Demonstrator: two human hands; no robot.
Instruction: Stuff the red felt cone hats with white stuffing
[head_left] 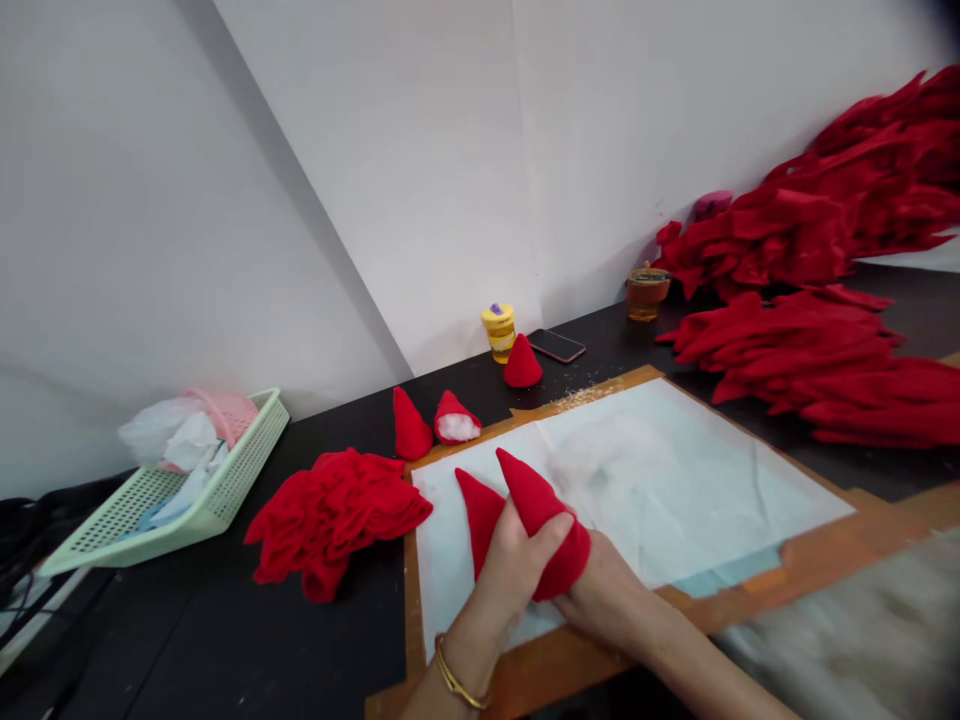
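A gold bangle [452, 680] circles the wrist at bottom centre, where the left hand [513, 562] grips a red cloth cone [534, 500] below mid-frame — the right hand [602, 578] meets its base, fingers hidden, their grip impossible to tell. A second cone [475, 505] shows just behind, over a white sheet [765, 500]; red pieces [337, 505] heap on the black tabletop [195, 630], lower left.

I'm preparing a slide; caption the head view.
Left hand grips a red cloth cone, right hand at its base, over a white sheet.
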